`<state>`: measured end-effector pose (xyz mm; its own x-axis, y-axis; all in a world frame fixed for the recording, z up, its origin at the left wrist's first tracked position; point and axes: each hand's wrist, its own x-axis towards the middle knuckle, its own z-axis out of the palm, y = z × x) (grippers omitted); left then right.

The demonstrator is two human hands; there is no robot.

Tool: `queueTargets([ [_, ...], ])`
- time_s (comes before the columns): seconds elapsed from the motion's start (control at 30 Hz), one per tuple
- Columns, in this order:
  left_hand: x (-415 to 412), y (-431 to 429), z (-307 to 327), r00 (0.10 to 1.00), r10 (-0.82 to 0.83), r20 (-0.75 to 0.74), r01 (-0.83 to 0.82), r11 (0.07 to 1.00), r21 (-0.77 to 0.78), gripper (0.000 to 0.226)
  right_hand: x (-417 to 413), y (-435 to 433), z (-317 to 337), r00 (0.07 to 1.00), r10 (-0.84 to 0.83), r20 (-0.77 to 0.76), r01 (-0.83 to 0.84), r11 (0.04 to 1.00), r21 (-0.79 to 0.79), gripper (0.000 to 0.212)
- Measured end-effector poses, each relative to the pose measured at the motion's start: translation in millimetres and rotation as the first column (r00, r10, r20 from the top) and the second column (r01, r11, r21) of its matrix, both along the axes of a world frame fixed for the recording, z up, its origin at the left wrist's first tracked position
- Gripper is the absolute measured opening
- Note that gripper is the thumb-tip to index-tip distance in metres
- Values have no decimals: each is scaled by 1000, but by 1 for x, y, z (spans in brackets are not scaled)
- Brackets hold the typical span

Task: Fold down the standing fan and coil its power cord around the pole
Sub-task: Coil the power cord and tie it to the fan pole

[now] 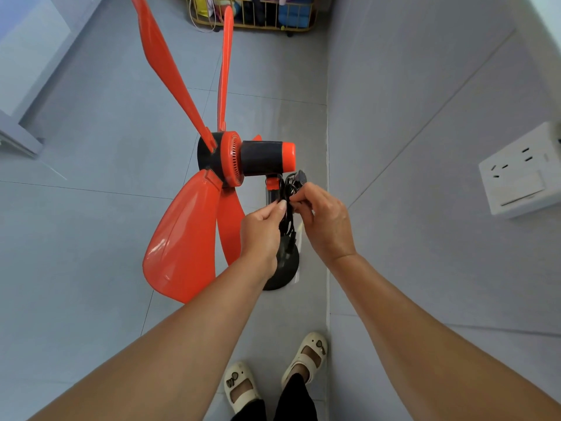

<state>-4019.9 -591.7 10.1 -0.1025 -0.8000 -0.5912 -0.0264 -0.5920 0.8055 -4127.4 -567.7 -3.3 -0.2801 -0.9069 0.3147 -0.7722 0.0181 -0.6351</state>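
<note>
Black cord (287,208) pinched by left hand (261,235) & right hand (326,221), hiding pole; basket (258,13) cut off, contents unclear.

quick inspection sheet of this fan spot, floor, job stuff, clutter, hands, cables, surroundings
surface: grey tiled floor, bare around the fan.
job's things: orange-bladed standing fan upright on its round black base; blades spread, not folded.
clutter: nothing seen by the fan.
grippers: left hand and right hand both pinch the black power cord, fingers closed on it.
cables: cord bunched in loops against the pole just under the motor; plug not clearly seen.
surroundings: grey wall on the right with white wall socket; gold wire basket of items at the far end; cream sandals below.
</note>
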Motion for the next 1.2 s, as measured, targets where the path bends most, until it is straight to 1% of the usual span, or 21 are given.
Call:
queueTargets([
  [0.1, 1, -5, -2, 998, 21, -53, -16, 995, 101, 37, -4, 1, 1, 1000, 18, 24, -19, 1000, 25, 9],
  [0.17, 3, -9, -5, 996, 36, -87, -22, 987, 157, 33, -8, 2, 2, 998, 42, 41, -43, 999, 32, 8],
  [0.23, 3, -13, -8, 990, 40, -132, -12, 979, 203, 33, -12, 4, 2, 991, 37, 127, -43, 998, 51, 6],
  [0.33, -1, -18, -11, 981, 41, -188, 6, 971, 239, 32, -14, 7, 3, 951, -34, 307, 2, 995, 104, 5],
  [0.4, -4, -20, -14, 973, 44, -227, 16, 966, 257, 28, -14, 7, 5, 892, -92, 443, 28, 988, 150, 4],
  [0.47, -7, -21, -16, 968, 56, -246, 15, 960, 278, 29, -15, 7, 6, 802, -132, 583, 22, 981, 192, 4],
  [0.53, -9, -22, -20, 965, 68, -253, 9, 956, 293, 27, -15, 8, 6, 705, -173, 688, 22, 975, 223, 4],
  [0.6, -12, -21, -20, 964, 64, -257, 14, 957, 290, 24, -16, 9, 6, 617, -217, 757, 30, 967, 252, 3],
  [0.73, -15, -21, -19, 975, 26, -222, 33, 966, 258, 30, -19, 8, 11, 476, -321, 819, 10, 933, 360, 4],
  [0.77, -15, -20, -17, 980, 15, -198, 37, 966, 256, 30, -21, 7, 13, 472, -342, 812, -12, 919, 394, 2],
  [0.8, -15, -19, -18, 984, -1, -180, 46, 968, 248, 29, -23, 5, 15, 512, -353, 783, -28, 904, 426, 4],
  [0.83, -15, -18, -20, 988, -31, -150, 65, 971, 229, 27, -25, 2, 17, 612, -343, 712, -31, 890, 455, 8],
  [0.9, -14, -17, -21, 991, -90, -94, 105, 980, 170, 18, -28, -7, 19, 838, -259, 480, -13, 870, 493, 14],
  [0.93, -14, -17, -21, 992, -100, -74, 110, 984, 144, 14, -29, -11, 22, 901, -215, 376, -6, 862, 507, 14],
  [0.97, -14, -18, -20, 993, -98, -60, 105, 987, 122, 13, -29, -14, 24, 925, -197, 324, -1, 853, 522, 12],
  [1.0, -15, -20, -20, 994, -88, -57, 94, 990, 108, 13, -31, -17, 27, 922, -205, 328, -5, 842, 539, 12],
  [1.03, -15, -21, -20, 995, -79, -55, 84, 992, 98, 15, -33, -20, 30, 901, -227, 370, -21, 828, 561, 12],
  [1.13, -16, -22, -23, 998, -58, -20, 60, 993, 105, 17, -38, -22, 38, 779, -281, 560, -154, 780, 606, 9],
  [1.17, -15, -23, -25, 999, -47, -6, 48, 992, 115, 16, -39, -20, 38, 755, -269, 598, -195, 778, 597, 7],
  [1.2, -15, -24, -26, 1000, -30, -3, 30, 991, 129, 16, -41, -18, 38, 750, -229, 620, -227, 792, 567, 11],
])
